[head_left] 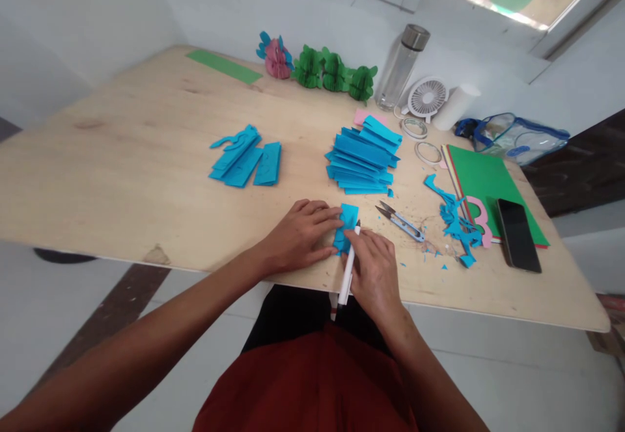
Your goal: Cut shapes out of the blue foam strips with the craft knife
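A small blue folded paper [348,216] lies near the table's front edge. My left hand [307,233] rests flat on the table, fingers apart, their tips on the paper's left side. My right hand [374,266] is closed round a white marker [347,277], whose dark upper end is over the paper's right edge. Thread snips [401,221] lie right of the paper. Behind it is a pile of blue folded strips [364,159]; a smaller group of blue folded pieces [239,159] lies further left.
Green paper sheets [488,181], a phone [518,235], a pink number three [478,220] and blue scraps [456,220] are right. Along the back stand green paper shapes [334,73], a bottle [403,67] and a small fan [428,97]. Tape rolls [428,153] lie right of the pile.
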A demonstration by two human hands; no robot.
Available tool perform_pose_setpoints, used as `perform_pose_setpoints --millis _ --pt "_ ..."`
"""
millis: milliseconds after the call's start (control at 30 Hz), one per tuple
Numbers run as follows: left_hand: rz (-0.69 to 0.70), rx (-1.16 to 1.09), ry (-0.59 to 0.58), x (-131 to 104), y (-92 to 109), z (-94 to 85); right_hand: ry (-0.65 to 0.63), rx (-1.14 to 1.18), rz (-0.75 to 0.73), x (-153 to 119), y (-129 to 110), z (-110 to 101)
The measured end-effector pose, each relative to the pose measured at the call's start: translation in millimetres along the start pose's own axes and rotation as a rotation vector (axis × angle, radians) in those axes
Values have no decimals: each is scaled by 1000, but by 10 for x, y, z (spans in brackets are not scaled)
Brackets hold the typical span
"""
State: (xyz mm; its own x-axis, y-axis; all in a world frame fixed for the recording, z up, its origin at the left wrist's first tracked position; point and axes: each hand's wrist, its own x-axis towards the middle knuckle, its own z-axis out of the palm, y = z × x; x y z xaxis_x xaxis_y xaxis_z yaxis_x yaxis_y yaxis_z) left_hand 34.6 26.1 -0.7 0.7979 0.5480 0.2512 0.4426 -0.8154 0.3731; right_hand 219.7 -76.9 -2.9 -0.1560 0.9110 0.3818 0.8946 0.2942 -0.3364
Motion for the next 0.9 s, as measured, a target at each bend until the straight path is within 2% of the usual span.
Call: perform_pose_setpoints --millis 433,900 --pt "36 -5 14 -8 -6 -12 20 17 13 -12 3 32" --pt "27 -47 23 8 -15 -39 -19 -33 -6 162 47 25"
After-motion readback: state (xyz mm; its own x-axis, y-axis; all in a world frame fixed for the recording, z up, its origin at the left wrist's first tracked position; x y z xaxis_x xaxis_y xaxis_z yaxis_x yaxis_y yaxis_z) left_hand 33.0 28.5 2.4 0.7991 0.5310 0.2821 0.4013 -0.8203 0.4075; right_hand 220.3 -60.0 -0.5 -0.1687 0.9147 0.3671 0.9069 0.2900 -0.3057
